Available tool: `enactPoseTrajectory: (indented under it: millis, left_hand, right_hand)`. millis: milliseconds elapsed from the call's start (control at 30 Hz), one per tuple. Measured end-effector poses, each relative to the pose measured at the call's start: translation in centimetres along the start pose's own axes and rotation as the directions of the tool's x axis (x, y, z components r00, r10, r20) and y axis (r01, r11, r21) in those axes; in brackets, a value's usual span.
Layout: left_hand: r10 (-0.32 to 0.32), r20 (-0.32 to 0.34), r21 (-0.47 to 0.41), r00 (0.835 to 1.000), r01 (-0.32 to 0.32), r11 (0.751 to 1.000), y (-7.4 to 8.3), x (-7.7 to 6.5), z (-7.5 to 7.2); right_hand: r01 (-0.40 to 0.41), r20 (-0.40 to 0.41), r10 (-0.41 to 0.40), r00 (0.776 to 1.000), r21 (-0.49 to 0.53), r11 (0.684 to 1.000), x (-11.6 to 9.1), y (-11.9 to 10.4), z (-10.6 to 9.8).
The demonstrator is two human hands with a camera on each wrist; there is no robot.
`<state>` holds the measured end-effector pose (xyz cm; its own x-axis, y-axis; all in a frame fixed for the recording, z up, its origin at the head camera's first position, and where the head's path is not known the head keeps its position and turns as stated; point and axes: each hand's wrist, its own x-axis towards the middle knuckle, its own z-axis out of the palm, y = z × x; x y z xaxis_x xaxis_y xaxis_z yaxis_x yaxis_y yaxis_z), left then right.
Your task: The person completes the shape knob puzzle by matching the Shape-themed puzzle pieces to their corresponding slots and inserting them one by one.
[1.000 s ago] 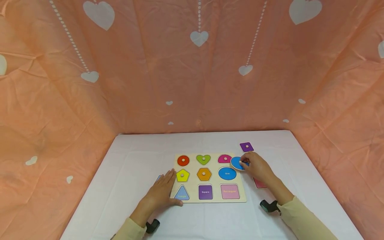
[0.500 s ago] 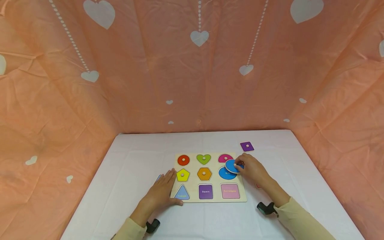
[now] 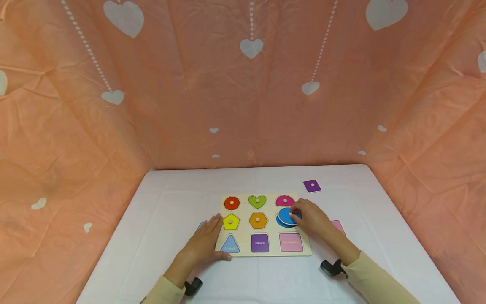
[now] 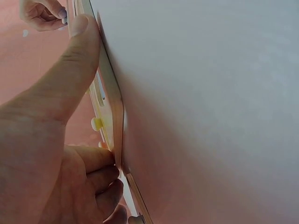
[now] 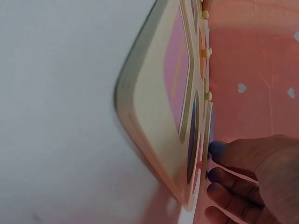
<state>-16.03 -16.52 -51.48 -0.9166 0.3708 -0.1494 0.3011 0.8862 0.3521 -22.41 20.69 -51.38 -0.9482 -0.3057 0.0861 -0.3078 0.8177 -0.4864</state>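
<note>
A pale wooden shape puzzle board [image 3: 244, 232] lies flat on the white table. My left hand [image 3: 203, 240] rests at its left side, fingers fairly straight along the edge and thumb at the front edge. By its knob, my right hand [image 3: 313, 217] pinches a blue oval puzzle piece [image 3: 285, 214]. That piece overlaps the printed blue oval recess [image 3: 282, 225], set slightly toward the back. In the right wrist view, the oval piece [image 5: 209, 126] stands above the board's surface. Triangle, square and rectangle recesses along the front row show their printed bottoms.
A purple knobbed piece [image 3: 312, 185] lies behind the board at the right. Partly behind my right forearm is a pink piece [image 3: 338, 226]. A blue piece [image 3: 200, 226] peeks out beyond my left hand. Peach cloth [image 3: 250, 126] with white hearts surrounds the table.
My right hand has carried the blue oval piece leftward and toward me, from the board's right edge to over the oval recess. The left hand has stayed in place.
</note>
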Motion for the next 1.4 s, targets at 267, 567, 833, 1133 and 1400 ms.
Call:
enactPoseTrajectory:
  millis: [267,567,833,1133,1400]
  left_hand:
    - [-0.002,-0.004,-0.001,1.0,0.002,1.0,-0.02,-0.1,0.08]
    - [0.004,-0.001,0.004,1.0,-0.004,1.0,0.11,-0.26,-0.05]
    - [0.005,-0.003,-0.005,1.0,-0.005,1.0,-0.24,-0.07,0.21]
    - [0.002,0.001,0.012,1.0,-0.002,1.0,-0.25,0.01,0.24]
    - [-0.005,0.002,0.009,1.0,0.005,1.0,-0.13,0.01,0.2]
  right_hand:
    - [0.02,0.006,-0.02,1.0,-0.016,1.0,-0.07,-0.18,0.54]
    - [0.032,0.008,-0.032,0.999,-0.029,0.999,-0.14,-0.37,0.66]
    - [0.037,0.015,-0.036,0.999,-0.041,0.998,-0.18,-0.54,0.71]
    - [0.024,0.022,-0.023,1.0,-0.047,0.999,0.01,-0.26,0.93]
    - [0.044,0.023,-0.043,0.999,-0.054,0.998,0.0,-0.3,0.85]
